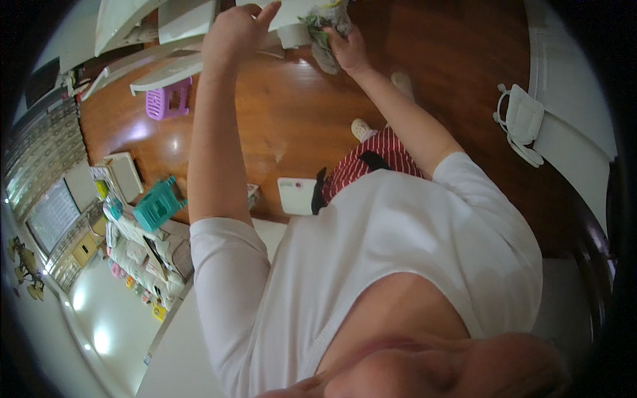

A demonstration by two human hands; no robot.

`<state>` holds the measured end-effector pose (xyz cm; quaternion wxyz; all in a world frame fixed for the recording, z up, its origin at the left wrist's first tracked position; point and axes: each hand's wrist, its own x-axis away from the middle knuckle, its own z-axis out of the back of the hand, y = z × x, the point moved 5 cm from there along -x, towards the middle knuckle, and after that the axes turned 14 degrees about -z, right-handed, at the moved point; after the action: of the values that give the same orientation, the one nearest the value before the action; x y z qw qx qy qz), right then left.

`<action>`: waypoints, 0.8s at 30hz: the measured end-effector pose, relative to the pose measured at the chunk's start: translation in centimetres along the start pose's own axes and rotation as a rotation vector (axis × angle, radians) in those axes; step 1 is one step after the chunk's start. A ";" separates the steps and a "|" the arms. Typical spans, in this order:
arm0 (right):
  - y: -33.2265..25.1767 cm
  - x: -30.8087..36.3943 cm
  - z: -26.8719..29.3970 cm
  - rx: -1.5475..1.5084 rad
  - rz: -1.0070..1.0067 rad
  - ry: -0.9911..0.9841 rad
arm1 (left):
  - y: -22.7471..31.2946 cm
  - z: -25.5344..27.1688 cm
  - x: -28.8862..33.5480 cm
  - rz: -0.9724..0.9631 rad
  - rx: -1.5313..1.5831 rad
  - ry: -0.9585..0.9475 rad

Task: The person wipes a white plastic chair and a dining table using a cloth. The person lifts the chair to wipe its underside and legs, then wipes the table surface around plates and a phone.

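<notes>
At the top edge, my right hand (350, 52) grips a crumpled grey-and-green cloth (325, 36), its thumb pressed on it and part of the bundle hanging down. My left hand (237, 32) is over white furniture (188, 20) at the top. One of its digits stretches out toward the cloth; the other fingers are partly hidden, and I see nothing held in it. Between the two hands, beside the cloth, is a white rounded piece (294, 36) that I cannot identify.
A purple plastic stool (167, 101) stands on the brown wooden floor (265, 126) at the left. Farther left are a teal stool (158, 204) and a cluttered sofa (142, 255). A flat white panel (296, 196) lies near my legs. White folding seat (524, 119) stands right.
</notes>
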<state>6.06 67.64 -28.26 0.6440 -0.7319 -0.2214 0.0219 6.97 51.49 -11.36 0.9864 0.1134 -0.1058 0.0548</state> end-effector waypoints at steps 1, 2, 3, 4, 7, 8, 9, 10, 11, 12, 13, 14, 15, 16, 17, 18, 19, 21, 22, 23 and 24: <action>1.2 -1.0 0.4 -0.051 -0.021 0.011 | -0.5 -0.4 -0.9 -0.012 -0.019 -0.020; 2.3 -2.0 0.7 -0.106 -0.043 0.018 | -0.1 -0.1 -0.9 -0.033 0.008 0.022; 1.0 -0.9 0.2 -0.132 -0.003 0.032 | -0.3 0.2 -0.6 0.012 0.000 -0.022; -0.8 0.7 0.1 -0.154 0.032 0.052 | -0.4 0.2 -0.4 0.053 -0.001 -0.070; -4.3 3.8 -1.9 -0.268 0.131 0.061 | -1.5 -0.7 -0.6 0.030 0.055 -0.014; -3.2 3.4 -2.4 -0.354 0.140 0.058 | -1.5 -0.6 -0.6 0.012 0.058 -0.027; -2.2 3.0 -2.4 -0.303 0.171 0.143 | -1.4 -0.6 -0.5 0.007 0.027 -0.034; -1.4 2.2 -2.3 -0.251 0.209 0.216 | -1.1 -0.5 -0.6 0.009 -0.005 -0.028; -0.7 1.4 -1.7 -0.198 0.246 0.287 | -0.4 -0.5 -1.0 0.014 0.020 -0.032; 0.9 0.6 -1.4 -0.169 0.143 0.307 | -0.2 -0.3 -0.9 0.034 0.036 -0.042; 2.8 0.0 -1.3 -0.144 0.038 0.323 | -0.1 -0.1 -0.6 0.058 0.048 -0.053; 4.3 -1.0 -0.8 -0.198 -0.018 0.263 | -0.1 -0.1 -0.3 0.057 0.061 -0.039; 6.3 -2.1 -0.4 -0.252 -0.076 0.208 | -0.1 -0.1 -0.2 0.051 0.074 -0.023; 7.3 -2.8 0.4 -0.109 -0.076 0.260 | -0.1 0.0 -0.2 0.048 0.091 -0.002; 8.4 -3.3 1.0 0.033 -0.076 0.311 | -0.1 0.0 -0.2 0.060 0.088 0.000; 9.6 -4.0 1.7 0.176 -0.079 0.365 | -0.1 0.0 -0.3 0.069 0.084 -0.003; 11.0 -5.3 2.2 0.163 -0.225 0.305 | -0.1 0.0 -0.4 0.077 0.084 -0.004; 13.0 -6.2 3.1 0.230 -0.444 0.229 | -0.4 -0.1 -0.4 0.076 0.110 -0.013; 13.4 -6.4 3.5 0.267 -0.553 0.186 | -0.8 -0.2 -0.3 0.078 0.125 -0.015; 13.5 -6.3 3.7 0.190 -0.453 0.201 | -1.5 -0.5 -0.2 0.093 0.166 0.001; 14.8 -6.1 4.0 0.112 -0.345 0.223 | -1.2 -0.7 -0.4 0.084 0.166 0.005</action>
<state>3.63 68.18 -44.61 0.6985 -0.6440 -0.2695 -0.1575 6.85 50.48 -12.34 0.9706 0.1903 -0.1032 0.1049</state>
